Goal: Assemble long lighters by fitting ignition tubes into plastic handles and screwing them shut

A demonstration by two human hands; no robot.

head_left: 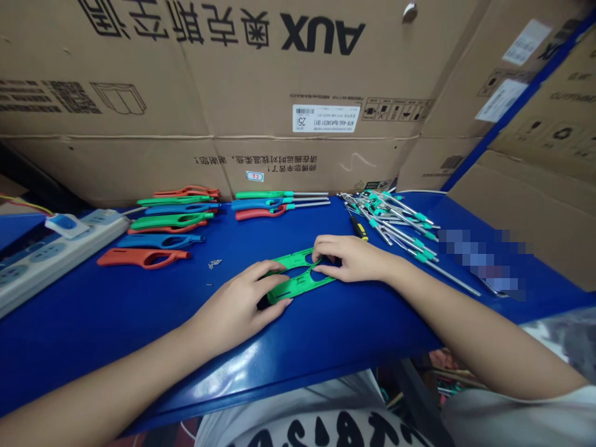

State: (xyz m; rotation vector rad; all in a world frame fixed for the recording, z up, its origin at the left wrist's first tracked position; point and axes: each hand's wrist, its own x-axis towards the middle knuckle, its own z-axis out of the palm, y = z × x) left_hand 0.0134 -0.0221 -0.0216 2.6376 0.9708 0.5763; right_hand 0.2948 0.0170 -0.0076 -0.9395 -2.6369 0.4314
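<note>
Two green plastic halves of a gas lighter casing [300, 286] lie side by side on the blue table in front of me, inner sides up. My left hand [246, 298] grips their left ends, with fingers across both pieces. At the right ends, around the trigger openings, my right hand [347, 257] has thumb and forefinger pinched on the casing. Whether a small part is also between those fingertips is hidden. Left of the casing, a few tiny metal screws [215, 264] are scattered on the table.
Orange, blue and green lighter handles [144, 257] are lined up at the left, beside a white power strip [60, 251]. Behind are lighters with metal tubes [279, 203]. Metal lighter rods [405, 226] and a yellow-black screwdriver [359, 229] lie at right. Cardboard [209, 81] walls the back.
</note>
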